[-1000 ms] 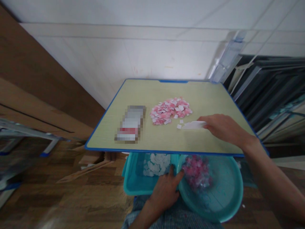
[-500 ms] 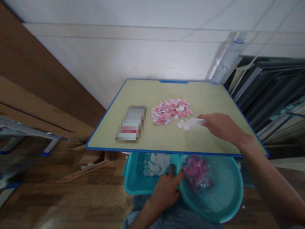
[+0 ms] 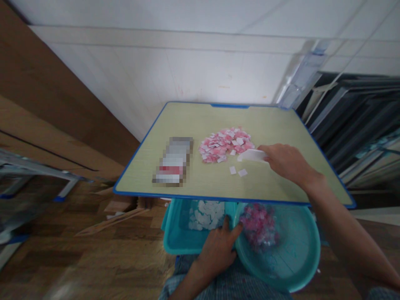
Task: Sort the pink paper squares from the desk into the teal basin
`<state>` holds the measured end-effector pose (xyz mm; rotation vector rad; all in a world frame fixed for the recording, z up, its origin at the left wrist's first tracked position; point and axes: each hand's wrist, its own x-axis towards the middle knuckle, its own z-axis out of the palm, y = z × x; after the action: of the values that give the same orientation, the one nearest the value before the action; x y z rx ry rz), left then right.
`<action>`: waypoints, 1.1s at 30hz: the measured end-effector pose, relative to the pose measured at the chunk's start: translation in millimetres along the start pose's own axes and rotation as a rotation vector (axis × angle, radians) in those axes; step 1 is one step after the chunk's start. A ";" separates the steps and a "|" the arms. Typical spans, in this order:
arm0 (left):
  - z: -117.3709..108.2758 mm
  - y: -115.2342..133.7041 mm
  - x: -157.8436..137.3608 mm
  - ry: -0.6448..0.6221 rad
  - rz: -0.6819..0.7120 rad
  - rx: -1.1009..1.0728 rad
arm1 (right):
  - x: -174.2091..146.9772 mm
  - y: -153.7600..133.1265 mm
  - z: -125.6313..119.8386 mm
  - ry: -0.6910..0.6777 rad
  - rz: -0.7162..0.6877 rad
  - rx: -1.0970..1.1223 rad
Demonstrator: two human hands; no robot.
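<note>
In my right hand (image 3: 286, 162) is a flat white scraper-like piece (image 3: 254, 155), gripped at its right end. Its left tip is low over the board, beside the right side of a pile of pink-and-white small square pieces (image 3: 223, 146). Two loose white squares (image 3: 237, 171) lie just in front of the pile. Below the board's front edge, my left hand (image 3: 218, 248) holds the meeting rims of a teal rectangular basin (image 3: 181, 246) and a round teal basin (image 3: 304, 266), its fingers straddling them.
The pale yellow board (image 3: 281, 125) has a blue edge. A blurred-out, phone-shaped object (image 3: 174, 160) lies at its left. White pieces (image 3: 206, 214) fill part of the rectangular basin; pink pieces (image 3: 259, 225) lie in the round one. Dark panels (image 3: 356, 104) lean at right, cardboard (image 3: 62, 112) at left.
My right hand has moved slightly up and left with the white piece, towards the pile. Two white squares now lie apart from its tip. My left hand has stayed in place.
</note>
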<state>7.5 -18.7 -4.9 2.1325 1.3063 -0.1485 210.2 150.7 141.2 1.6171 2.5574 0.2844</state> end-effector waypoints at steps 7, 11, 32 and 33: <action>-0.7 0.7 0.0 0.010 0.006 0.008 | -10.7 -28.8 -2.3 0.032 -0.173 0.084; -2.0 0.8 -0.2 0.003 0.016 0.015 | -13.3 -49.5 -3.1 0.046 -0.279 0.141; -4.1 3.6 -2.1 -0.018 0.004 -0.013 | 9.1 -4.2 2.8 -0.141 -0.120 0.437; -4.0 3.5 -1.9 -0.024 0.001 -0.010 | 11.3 -11.9 0.5 -0.132 -0.128 0.438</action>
<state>8.6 -19.0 0.7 2.1163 1.2901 -0.1658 194.9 156.0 138.3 1.5134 2.7334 -0.4083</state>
